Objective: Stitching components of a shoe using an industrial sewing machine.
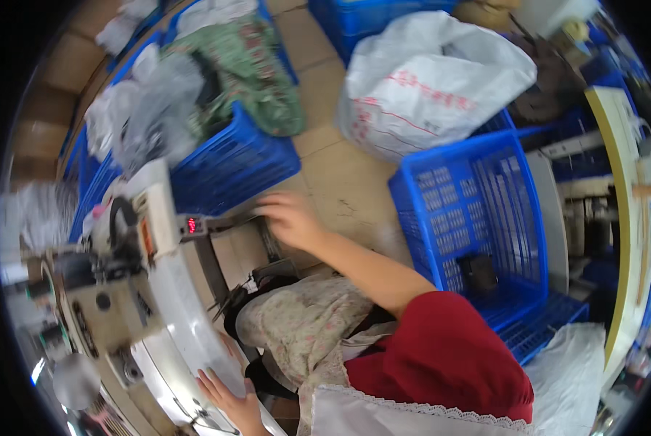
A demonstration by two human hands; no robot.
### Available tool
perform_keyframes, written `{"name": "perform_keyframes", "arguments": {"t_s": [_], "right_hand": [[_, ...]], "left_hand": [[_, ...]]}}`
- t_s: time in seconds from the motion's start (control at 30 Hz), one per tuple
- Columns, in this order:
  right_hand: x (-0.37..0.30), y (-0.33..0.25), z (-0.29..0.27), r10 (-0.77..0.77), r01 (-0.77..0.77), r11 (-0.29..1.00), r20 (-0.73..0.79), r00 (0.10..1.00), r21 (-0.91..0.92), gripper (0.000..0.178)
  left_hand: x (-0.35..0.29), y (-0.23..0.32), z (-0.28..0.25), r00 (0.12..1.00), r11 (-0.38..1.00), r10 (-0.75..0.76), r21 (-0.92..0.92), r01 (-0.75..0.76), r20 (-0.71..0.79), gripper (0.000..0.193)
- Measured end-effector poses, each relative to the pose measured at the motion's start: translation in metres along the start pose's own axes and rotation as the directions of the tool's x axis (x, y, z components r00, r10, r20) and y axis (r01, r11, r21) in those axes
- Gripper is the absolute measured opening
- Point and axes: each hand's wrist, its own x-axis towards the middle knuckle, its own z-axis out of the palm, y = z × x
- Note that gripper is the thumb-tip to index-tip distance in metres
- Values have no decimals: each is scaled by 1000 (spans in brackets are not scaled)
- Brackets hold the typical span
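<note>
My left hand (229, 398) lies at the edge of the white sewing table (194, 320), its fingers stretched out and apart, holding nothing that I can see. My right hand (293, 220) reaches out past the table's end, fingers extended and somewhat blurred. Its fingertips are beside the end of a dark metal bar (231, 220); whether they touch it I cannot tell. A sewing machine (115, 243) stands on the table, with a small control box with a red lit display (192, 225). Floral cloth (303, 327) covers my lap.
Beyond the table stands a blue crate (231, 163) heaped with green patterned cloth (256, 73) and grey plastic bags (162, 102). To the right are a large white woven sack (427, 80) and a blue basket (449, 211) with a dark item (478, 272) inside. A yellow-edged table (616, 218) borders the right.
</note>
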Motion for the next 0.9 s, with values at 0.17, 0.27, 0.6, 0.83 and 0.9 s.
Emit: {"name": "perform_keyframes", "arguments": {"t_s": [0.17, 0.27, 0.6, 0.83, 0.9], "right_hand": [[-212, 88, -224, 239, -627, 470, -594, 768, -622, 48], [-319, 94, -292, 612, -950, -92, -770, 181, -297, 56], [-447, 131, -400, 791, -629, -605, -458, -406, -487, 55], [-432, 171, -427, 840, -515, -525, -317, -440, -678, 61], [-436, 172, -432, 841, -490, -506, -280, -463, -710, 63]], "left_hand": [[44, 24, 48, 994, 928, 74, 371, -39, -78, 95], [47, 17, 57, 972, 785, 196, 615, -76, -130, 90], [51, 24, 48, 913, 833, -395, 380, 403, -104, 103], [62, 1, 49, 894, 843, -444, 306, 441, -65, 100], [64, -6, 49, 899, 831, -433, 360, 424, -60, 100]]}}
